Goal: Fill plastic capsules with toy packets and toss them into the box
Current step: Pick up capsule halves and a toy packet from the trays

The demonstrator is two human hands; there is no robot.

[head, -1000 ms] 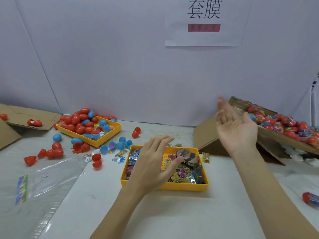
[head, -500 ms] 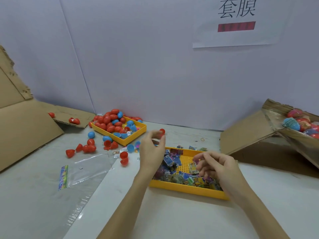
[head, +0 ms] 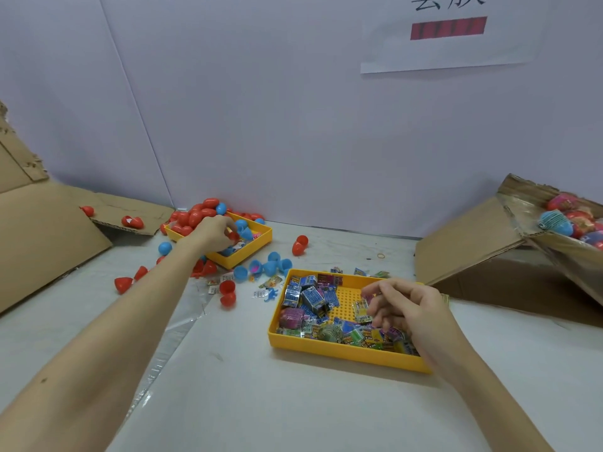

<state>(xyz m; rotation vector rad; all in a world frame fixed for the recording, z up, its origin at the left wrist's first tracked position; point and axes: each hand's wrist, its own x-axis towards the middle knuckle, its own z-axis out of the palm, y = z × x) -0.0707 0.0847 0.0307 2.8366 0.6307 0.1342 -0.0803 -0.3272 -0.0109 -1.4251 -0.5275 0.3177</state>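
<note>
**Both hands in the trays**

Head view: your left hand (head: 210,233) reaches out to the far yellow tray (head: 261,238) of red and blue capsule halves (head: 192,216), its fingers curled round a red capsule half (head: 233,235) at the tray's middle. Your right hand (head: 411,309) hovers over the near yellow tray (head: 342,350), fingers bent together and pinching a small toy packet (head: 361,310) just above the heap of toy packets (head: 313,298) (the tray's pegged yellow floor shows bare beside it). Loose capsule halves, red and blue, lie scattered on the white surface (head: 293,409) between the two trays. At your right stands the tilted cardboard box (head: 473,256), with filled capsules (head: 567,220) piled inside at the frame's edge. Flattened cardboard (head: 42,230) lies at your left, and a clear plastic sheet (head: 182,324) rests under your left forearm.
</note>
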